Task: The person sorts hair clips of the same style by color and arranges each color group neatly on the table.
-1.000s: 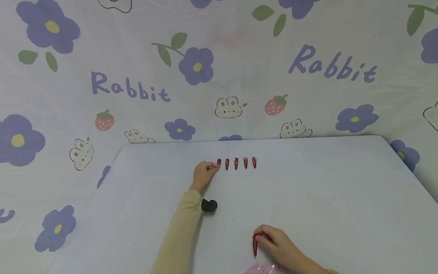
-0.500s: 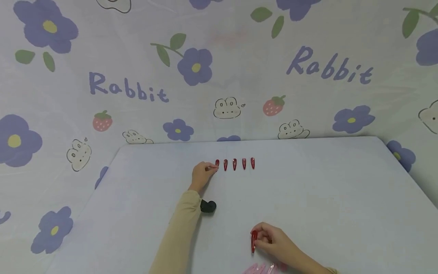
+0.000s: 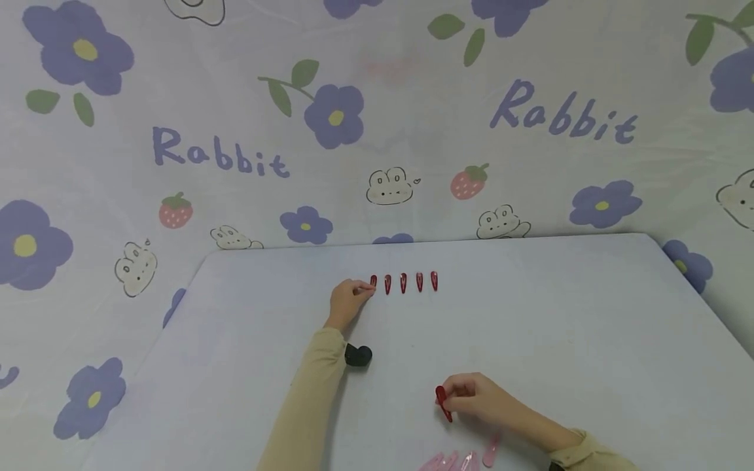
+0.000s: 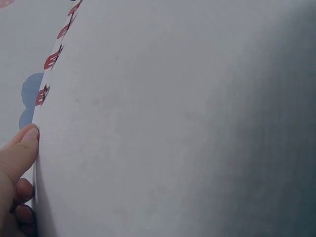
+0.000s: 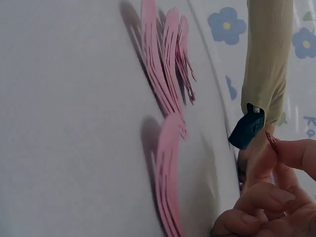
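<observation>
Near the far edge of the table, several red hair clips [image 3: 403,282] lie in a row, side by side. My left hand [image 3: 347,301] holds the lower end of the leftmost red hair clip [image 3: 374,280] between thumb and fingertips. In the left wrist view the left thumb [image 4: 24,148] hides that clip, while the other clips run off toward the top. Closer to me, my right hand [image 3: 477,396] pinches another red hair clip [image 3: 443,402], held tilted above the table. The right wrist view shows this clip [image 5: 271,141] almost edge-on at the fingertips.
Several pink hair clips [image 3: 450,462] lie at the table's near edge, below the right hand, with one pink clip [image 3: 491,451] a little apart. A black wrist device [image 3: 358,355] sits at the left cuff. A patterned curtain [image 3: 389,131] hangs behind the white table [image 3: 559,314].
My right hand has moved slightly up and away from the pink clips, and its red hair clip now leans the other way. The left hand stays at the leftmost clip.
</observation>
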Motion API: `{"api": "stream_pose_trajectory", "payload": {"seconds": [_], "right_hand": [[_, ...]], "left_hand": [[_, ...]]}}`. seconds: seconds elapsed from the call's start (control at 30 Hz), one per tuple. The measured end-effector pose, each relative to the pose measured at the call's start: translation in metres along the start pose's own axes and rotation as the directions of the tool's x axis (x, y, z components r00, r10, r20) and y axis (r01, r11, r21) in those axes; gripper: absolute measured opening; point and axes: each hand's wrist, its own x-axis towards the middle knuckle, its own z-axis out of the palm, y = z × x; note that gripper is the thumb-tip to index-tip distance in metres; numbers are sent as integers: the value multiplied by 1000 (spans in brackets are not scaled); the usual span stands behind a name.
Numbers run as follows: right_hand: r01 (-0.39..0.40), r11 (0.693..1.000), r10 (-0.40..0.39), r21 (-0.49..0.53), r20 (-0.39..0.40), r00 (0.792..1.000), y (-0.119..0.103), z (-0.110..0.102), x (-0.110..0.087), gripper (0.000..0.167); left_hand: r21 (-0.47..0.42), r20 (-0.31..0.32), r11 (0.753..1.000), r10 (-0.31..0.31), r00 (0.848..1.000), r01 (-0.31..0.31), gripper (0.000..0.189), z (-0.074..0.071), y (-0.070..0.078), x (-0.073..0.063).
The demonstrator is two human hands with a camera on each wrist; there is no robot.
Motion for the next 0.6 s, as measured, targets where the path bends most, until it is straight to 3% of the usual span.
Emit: {"api": "stream_pose_trajectory", "payload": {"seconds": [0.13, 0.33, 0.47, 0.6], "right_hand": [[81, 995, -81, -59, -8, 997, -2, -5, 2, 7], [248, 951, -251, -185, 10, 968, -8, -12, 3, 8], [211, 947, -218, -243, 1, 976, -12, -22, 8, 8], [106, 940, -142, -323, -88, 986, -8, -38, 19, 11]], "left_hand": [[0, -5, 1000, 25, 1000, -25, 9, 0, -1, -1], [12, -1, 1000, 23, 1000, -22, 9, 1, -2, -1], [15, 4, 1000, 8, 1000, -8, 9, 1, -2, 0], [15, 1, 1000, 16, 1000, -16, 8, 0, 1, 0]]}}
